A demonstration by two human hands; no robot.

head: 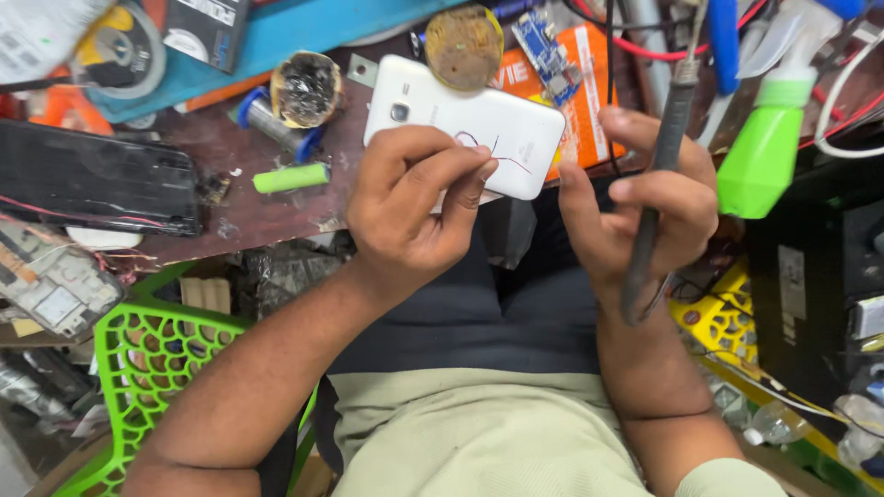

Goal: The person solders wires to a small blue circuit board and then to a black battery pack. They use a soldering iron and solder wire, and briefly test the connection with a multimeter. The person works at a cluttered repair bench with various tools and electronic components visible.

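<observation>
Left hand pinches thin wires over white phone; right hand grips soldering iron.

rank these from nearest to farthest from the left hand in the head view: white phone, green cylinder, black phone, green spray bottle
1. white phone, just above the left hand, under its fingertips
2. green cylinder, to its left on the table
3. black phone, far left
4. green spray bottle, far right, beyond the right hand

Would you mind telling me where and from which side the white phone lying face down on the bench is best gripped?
Probably by its two long edges near the camera end, coming from above. The white phone lies flat and tilted, its near corner overhanging the bench edge behind the left hand, which pinches thin wires there. The far end, by the round tin, looks freer.
</observation>
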